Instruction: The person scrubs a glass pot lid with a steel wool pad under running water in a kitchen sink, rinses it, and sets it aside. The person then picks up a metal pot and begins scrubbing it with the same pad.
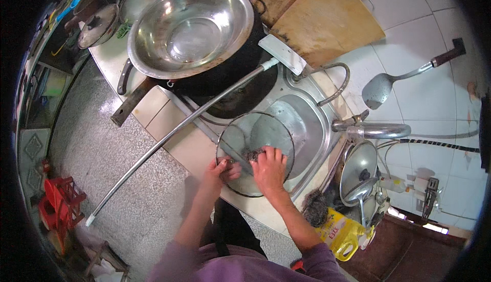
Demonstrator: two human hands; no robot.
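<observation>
A clear round glass lid (250, 184) with a dark rim is held tilted over the near edge of the steel sink (318, 151). My left hand (224, 171) grips its left rim, thumb on top and fingers seen blurred through the glass. Pressed onto the middle of the lid, my right hand (270, 169) has its fingers closed on a dark steel wool scourer (252, 154). Part of the scourer is hidden under those fingers. Through the glass, the sink basin shows.
A squeegee (179, 127) with a long metal pole lies slanted across the sink's left side. Behind it, a large steel basin (192, 36) rests on a black wok. The faucet (381, 130) juts out at right. A yellow package (340, 233) stands near my right forearm.
</observation>
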